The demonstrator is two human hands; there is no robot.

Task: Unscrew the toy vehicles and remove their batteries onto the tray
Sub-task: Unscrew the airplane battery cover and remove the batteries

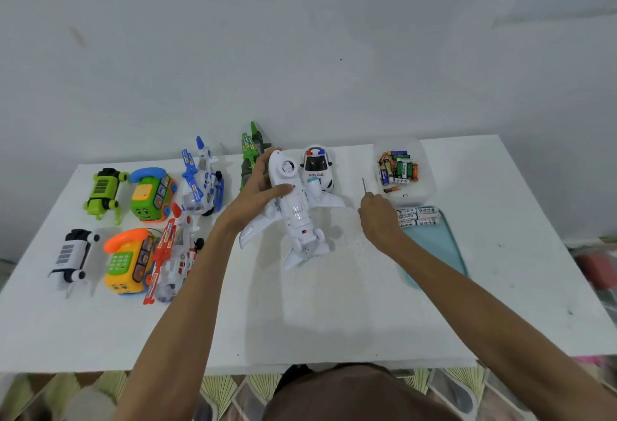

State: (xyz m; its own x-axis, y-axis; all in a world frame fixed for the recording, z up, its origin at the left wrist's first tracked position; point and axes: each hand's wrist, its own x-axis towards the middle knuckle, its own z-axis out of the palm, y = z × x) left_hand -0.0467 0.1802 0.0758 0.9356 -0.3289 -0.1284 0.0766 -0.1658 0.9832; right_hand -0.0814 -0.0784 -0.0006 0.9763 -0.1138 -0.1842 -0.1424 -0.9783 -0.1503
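White table (334, 320), toy car (316, 167) lettered POLICE, plane (293, 210) beside

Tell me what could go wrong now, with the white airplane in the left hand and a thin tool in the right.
The left hand grips the airplane only near its nose, so it may twist when the screwdriver presses.
Its wing is close to the police car and might knock it.
The right forearm crosses the tray; it could nudge the loose batteries.

Left hand (258, 195) grips white airplane (293, 210); right hand (377, 217) pinches screwdriver (364, 184).
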